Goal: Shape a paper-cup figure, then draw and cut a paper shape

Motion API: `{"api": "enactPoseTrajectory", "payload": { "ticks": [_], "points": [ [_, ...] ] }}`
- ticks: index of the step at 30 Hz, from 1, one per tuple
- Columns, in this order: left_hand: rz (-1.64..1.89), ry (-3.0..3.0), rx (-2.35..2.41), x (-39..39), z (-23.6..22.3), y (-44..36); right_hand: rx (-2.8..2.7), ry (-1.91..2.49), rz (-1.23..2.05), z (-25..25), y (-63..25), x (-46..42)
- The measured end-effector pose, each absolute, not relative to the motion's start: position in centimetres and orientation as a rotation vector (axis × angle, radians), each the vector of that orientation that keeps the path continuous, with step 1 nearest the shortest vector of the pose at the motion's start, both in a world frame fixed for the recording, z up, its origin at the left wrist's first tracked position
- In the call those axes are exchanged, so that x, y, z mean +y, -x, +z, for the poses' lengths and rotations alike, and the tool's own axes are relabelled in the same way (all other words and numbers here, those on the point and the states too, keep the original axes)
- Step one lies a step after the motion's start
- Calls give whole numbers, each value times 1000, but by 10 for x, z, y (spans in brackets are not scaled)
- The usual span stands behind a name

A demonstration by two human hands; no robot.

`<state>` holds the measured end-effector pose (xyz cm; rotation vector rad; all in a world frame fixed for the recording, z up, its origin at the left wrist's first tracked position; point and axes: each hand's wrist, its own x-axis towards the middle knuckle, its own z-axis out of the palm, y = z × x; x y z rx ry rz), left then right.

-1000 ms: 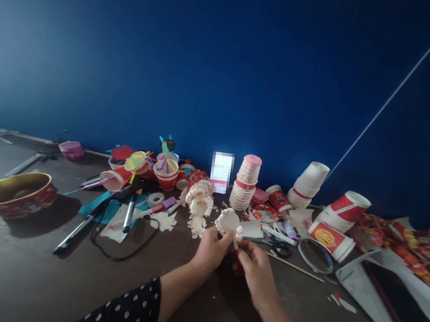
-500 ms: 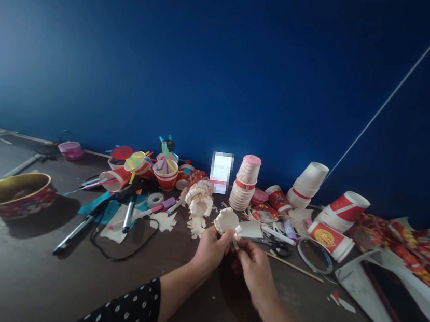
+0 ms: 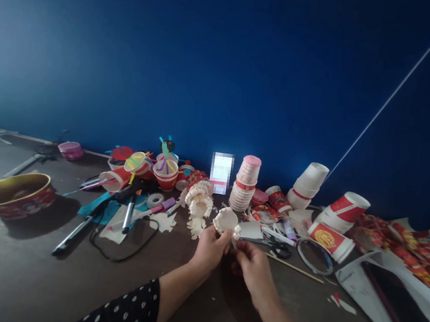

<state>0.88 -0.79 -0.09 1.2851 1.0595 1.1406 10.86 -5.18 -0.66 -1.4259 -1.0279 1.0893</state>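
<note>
My left hand [image 3: 210,249] is closed round a small white cut paper cup [image 3: 226,220] with curled strips at its rim, held a little above the dark table [image 3: 9,266]. My right hand [image 3: 254,268] pinches one of the cup's strips at its lower right side. Both hands meet just in front of a finished white curled-paper craft [image 3: 199,200] that stands on the table. A black sleeve with white dots covers my left upper arm.
Behind the hands lie stacks of red-and-white paper cups [image 3: 245,183], decorated cups [image 3: 166,172], markers [image 3: 129,213], a tape roll [image 3: 155,198], scissors [image 3: 280,248], a wooden skewer [image 3: 296,267] and a black cable. A gold-lined red bowl [image 3: 11,193] sits left. A blue wall rises behind.
Both hands with the cut cup have shifted very slightly away from me; the grip looks the same.
</note>
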Motion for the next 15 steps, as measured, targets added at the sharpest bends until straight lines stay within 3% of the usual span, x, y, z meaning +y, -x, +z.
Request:
{"api": "enactPoseTrajectory", "payload": {
  "ticks": [15],
  "points": [
    [1179, -1087, 998, -3, -6, -9, -1059, 1363, 1139, -7, -108, -52]
  ]
}}
